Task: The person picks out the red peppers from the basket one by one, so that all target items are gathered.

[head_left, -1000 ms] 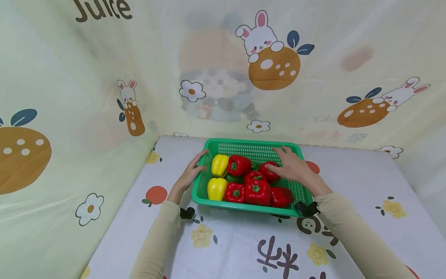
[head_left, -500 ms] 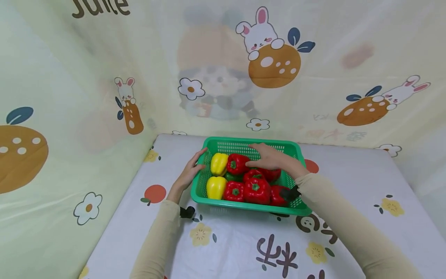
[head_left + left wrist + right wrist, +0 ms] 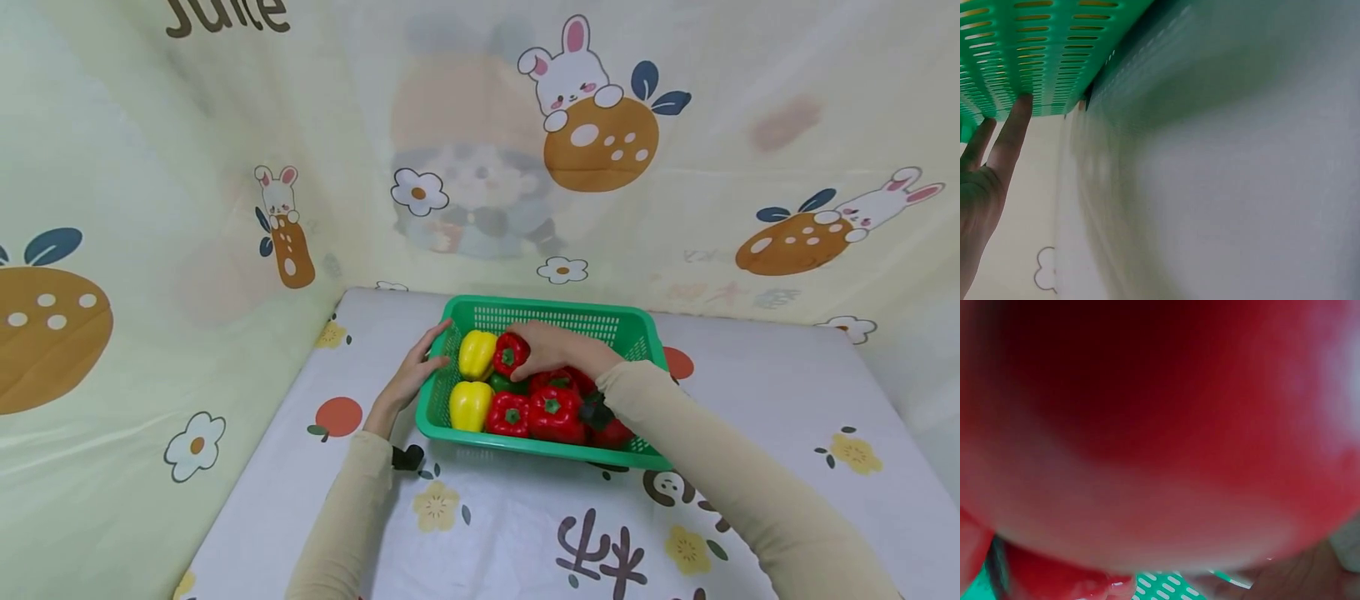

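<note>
gripping a red pepper (image 3: 511,354) left of center inside the green basket (image 3: 525,447), the right hand (image 3: 552,346) has curled fingers; the left hand (image 3: 408,377), fingers extended, touches the basket's left side.

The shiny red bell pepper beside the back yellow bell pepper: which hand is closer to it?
Right. The right hand grips the red pepper; the left hand is farther, at the left side of the green plastic basket, with the back yellow pepper between.
</note>
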A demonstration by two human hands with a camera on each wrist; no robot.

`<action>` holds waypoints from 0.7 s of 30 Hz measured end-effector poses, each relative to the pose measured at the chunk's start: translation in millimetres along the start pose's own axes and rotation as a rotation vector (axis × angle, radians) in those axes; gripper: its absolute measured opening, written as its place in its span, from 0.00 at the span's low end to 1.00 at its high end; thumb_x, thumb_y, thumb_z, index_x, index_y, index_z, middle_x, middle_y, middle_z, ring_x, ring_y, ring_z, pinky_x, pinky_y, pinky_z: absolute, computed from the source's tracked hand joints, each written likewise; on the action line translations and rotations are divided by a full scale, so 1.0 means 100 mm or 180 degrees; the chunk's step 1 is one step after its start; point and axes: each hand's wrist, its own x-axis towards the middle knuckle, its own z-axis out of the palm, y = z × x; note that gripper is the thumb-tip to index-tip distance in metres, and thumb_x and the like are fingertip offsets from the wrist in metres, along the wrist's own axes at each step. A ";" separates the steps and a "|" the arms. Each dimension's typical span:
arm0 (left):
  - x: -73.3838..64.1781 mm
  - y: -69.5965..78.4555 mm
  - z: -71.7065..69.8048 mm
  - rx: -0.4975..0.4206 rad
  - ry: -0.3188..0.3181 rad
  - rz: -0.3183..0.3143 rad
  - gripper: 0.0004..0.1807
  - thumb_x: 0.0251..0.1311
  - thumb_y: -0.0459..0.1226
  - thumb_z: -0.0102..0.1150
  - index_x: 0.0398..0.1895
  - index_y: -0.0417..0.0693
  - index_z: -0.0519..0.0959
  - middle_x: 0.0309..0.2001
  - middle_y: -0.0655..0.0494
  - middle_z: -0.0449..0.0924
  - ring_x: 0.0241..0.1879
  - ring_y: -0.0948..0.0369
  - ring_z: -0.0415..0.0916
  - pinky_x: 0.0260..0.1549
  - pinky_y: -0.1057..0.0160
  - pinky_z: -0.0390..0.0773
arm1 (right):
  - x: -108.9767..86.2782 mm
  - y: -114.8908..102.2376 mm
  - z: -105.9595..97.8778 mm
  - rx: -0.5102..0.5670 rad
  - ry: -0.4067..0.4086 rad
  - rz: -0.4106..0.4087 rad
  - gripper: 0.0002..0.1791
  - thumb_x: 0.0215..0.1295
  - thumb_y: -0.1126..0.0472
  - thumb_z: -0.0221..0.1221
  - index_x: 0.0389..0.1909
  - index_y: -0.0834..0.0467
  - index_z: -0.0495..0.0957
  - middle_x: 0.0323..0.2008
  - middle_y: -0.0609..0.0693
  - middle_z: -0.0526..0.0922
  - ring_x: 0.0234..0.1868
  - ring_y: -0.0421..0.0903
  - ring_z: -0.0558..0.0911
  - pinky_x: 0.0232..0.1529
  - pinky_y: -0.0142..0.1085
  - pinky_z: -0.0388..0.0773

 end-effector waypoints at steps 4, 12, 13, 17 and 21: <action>0.01 -0.01 0.01 0.0027 0.0028 0.0008 0.36 0.67 0.28 0.47 0.78 0.45 0.53 0.78 0.44 0.44 0.68 0.39 0.57 0.57 0.43 0.69 | -0.02 -0.03 0.00 -0.0067 -0.0015 0.0117 0.46 0.58 0.55 0.69 0.73 0.65 0.57 0.60 0.62 0.72 0.60 0.58 0.70 0.61 0.50 0.70; 0.01 0.00 0.03 0.0032 0.0017 0.0024 0.35 0.68 0.26 0.44 0.78 0.44 0.51 0.78 0.44 0.43 0.69 0.38 0.54 0.60 0.38 0.65 | -0.04 -0.01 0.05 -0.0218 0.0052 0.0205 0.47 0.56 0.55 0.71 0.75 0.55 0.59 0.58 0.61 0.72 0.56 0.57 0.72 0.54 0.52 0.75; 0.01 0.00 0.03 0.0024 0.0020 0.0019 0.35 0.68 0.26 0.44 0.78 0.44 0.51 0.78 0.44 0.43 0.69 0.38 0.54 0.60 0.38 0.65 | -0.04 0.00 0.06 -0.0221 0.0078 0.0194 0.46 0.56 0.56 0.71 0.74 0.55 0.60 0.58 0.61 0.72 0.56 0.57 0.72 0.54 0.52 0.76; 0.01 0.00 0.04 0.0009 0.0034 0.0026 0.35 0.67 0.26 0.44 0.78 0.43 0.51 0.78 0.44 0.43 0.69 0.38 0.53 0.60 0.38 0.65 | -0.04 0.01 0.09 -0.0207 0.0191 0.0159 0.42 0.58 0.56 0.69 0.73 0.54 0.63 0.58 0.61 0.72 0.56 0.56 0.72 0.53 0.52 0.77; 0.01 0.00 0.04 -0.0004 0.0034 0.0049 0.35 0.67 0.25 0.44 0.78 0.42 0.51 0.78 0.43 0.43 0.69 0.37 0.53 0.60 0.38 0.65 | -0.06 0.03 0.10 -0.0162 0.0280 0.0127 0.40 0.58 0.56 0.69 0.72 0.55 0.64 0.59 0.61 0.72 0.56 0.57 0.72 0.52 0.52 0.77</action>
